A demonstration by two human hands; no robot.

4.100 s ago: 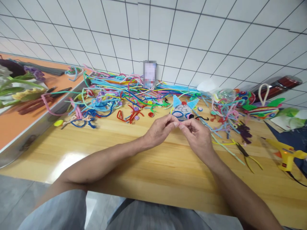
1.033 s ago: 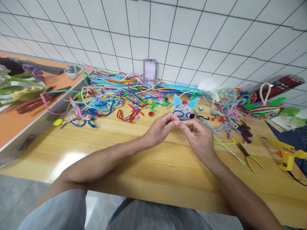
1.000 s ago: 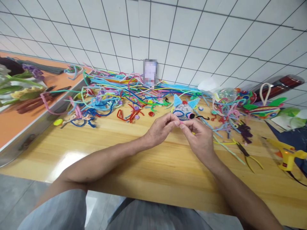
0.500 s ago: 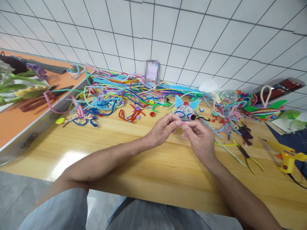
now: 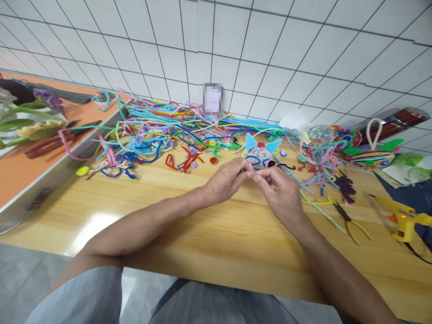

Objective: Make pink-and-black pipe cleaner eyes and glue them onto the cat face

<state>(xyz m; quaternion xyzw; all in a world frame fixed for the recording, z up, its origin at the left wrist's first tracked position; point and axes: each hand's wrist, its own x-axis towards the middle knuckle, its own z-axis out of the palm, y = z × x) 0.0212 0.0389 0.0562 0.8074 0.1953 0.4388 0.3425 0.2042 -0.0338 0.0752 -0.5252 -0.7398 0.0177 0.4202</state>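
Observation:
My left hand (image 5: 227, 181) and my right hand (image 5: 281, 193) meet fingertip to fingertip over the wooden table. Both pinch a small pink piece (image 5: 255, 173), mostly hidden by the fingers. Just behind them sits a craft figure (image 5: 260, 155) with light-blue pointed ears, blue-rimmed eye shapes and a black-tipped pink snout; its lower part is hidden by my hands. Red pipe-cleaner pieces (image 5: 185, 162) and a red button-like disc (image 5: 213, 160) lie left of the figure.
Pipe cleaners (image 5: 148, 141) are heaped along the tiled wall, with a phone (image 5: 213, 101) upright behind. On the right are pliers (image 5: 351, 221), a yellow glue gun (image 5: 403, 220) and a colourful ornament (image 5: 373, 158). A metal-edged orange surface (image 5: 20, 177) is at left.
My fingertips have shifted slightly left and drawn closer together. Less of the pink piece shows now, and the pink part below my right fingers is no longer visible.

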